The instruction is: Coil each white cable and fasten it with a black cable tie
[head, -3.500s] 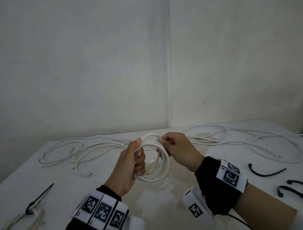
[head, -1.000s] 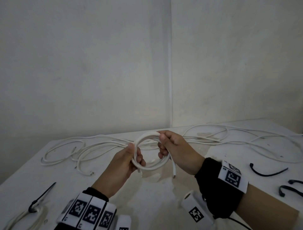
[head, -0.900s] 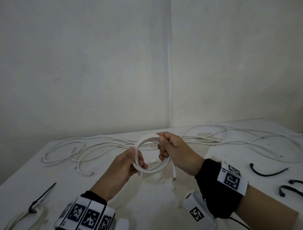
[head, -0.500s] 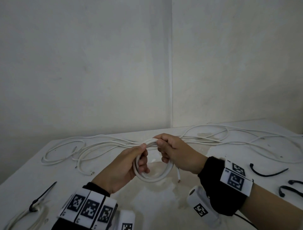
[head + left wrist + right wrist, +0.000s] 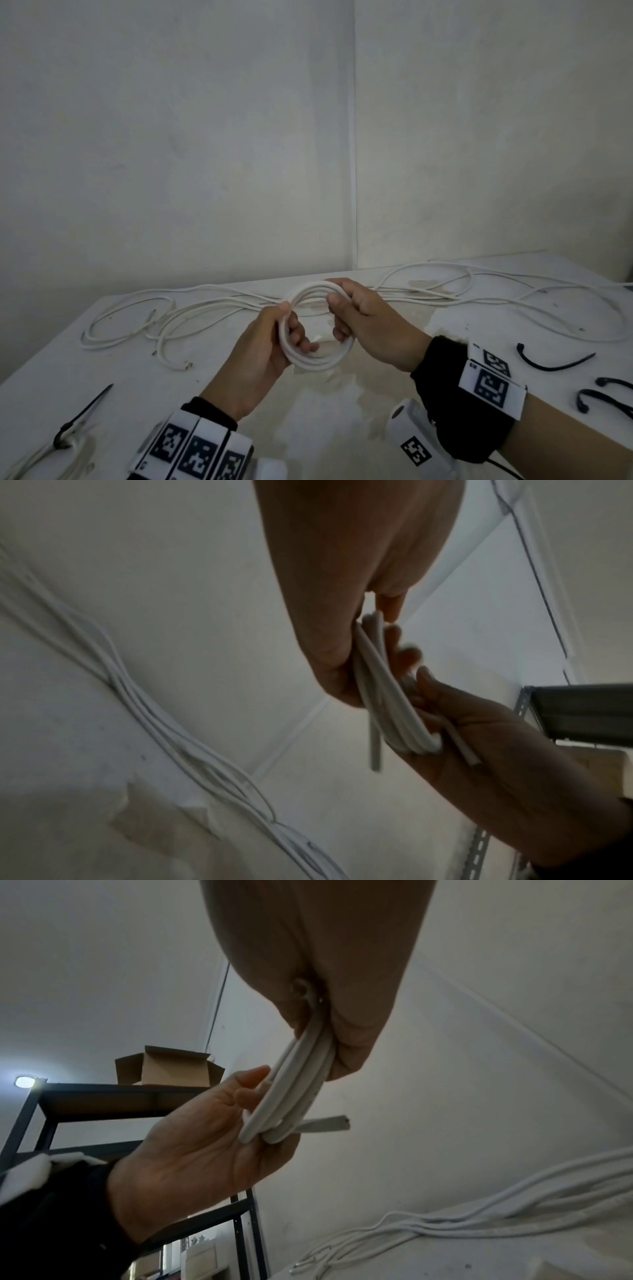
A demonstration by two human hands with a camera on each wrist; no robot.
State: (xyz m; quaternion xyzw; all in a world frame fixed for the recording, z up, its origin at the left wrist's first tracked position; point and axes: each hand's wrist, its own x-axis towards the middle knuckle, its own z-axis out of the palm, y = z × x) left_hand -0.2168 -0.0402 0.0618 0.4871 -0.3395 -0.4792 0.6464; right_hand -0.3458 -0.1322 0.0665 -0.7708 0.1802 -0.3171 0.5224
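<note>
both hands hold the coiled white cable (image 5: 317, 342) up above the white table (image 5: 102, 370): the left hand (image 5: 263, 356) has its fingers curled round the coil's left side, and the right hand (image 5: 370, 325) grips its right side. loose white cables (image 5: 191, 308) lie behind (a cut end of the coil sticks out), and black cable ties (image 5: 551, 363) rest to the right.

Smooth matt plastic-looking cable coil (image 5: 317, 359); glossy tabletop (image 5: 342, 411).
</note>
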